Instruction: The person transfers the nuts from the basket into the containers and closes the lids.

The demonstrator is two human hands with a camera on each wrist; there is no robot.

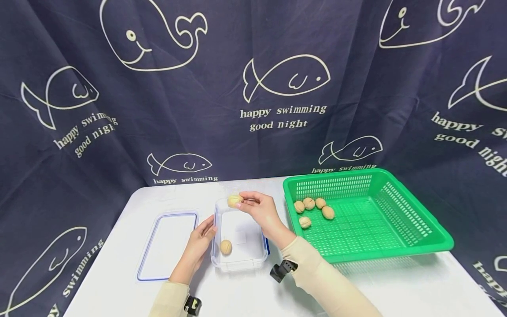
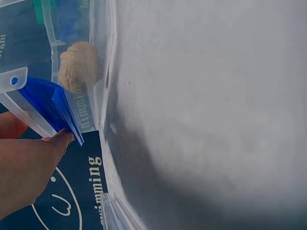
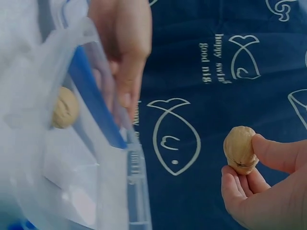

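Observation:
My right hand pinches a walnut between thumb and fingers, above the far end of a clear plastic container. In the right wrist view that walnut shows whole at the fingertips. My left hand grips the container's left side; in the left wrist view its thumb lies at a blue locking flap. Inside the container, near its front left corner, lies a single walnut, also visible through the wall in the left wrist view.
A green slotted basket stands on the right, with several walnuts gathered at its left side. Left of the container lies a clear lid with a blue seal. A dark fish-print curtain hangs behind the white table.

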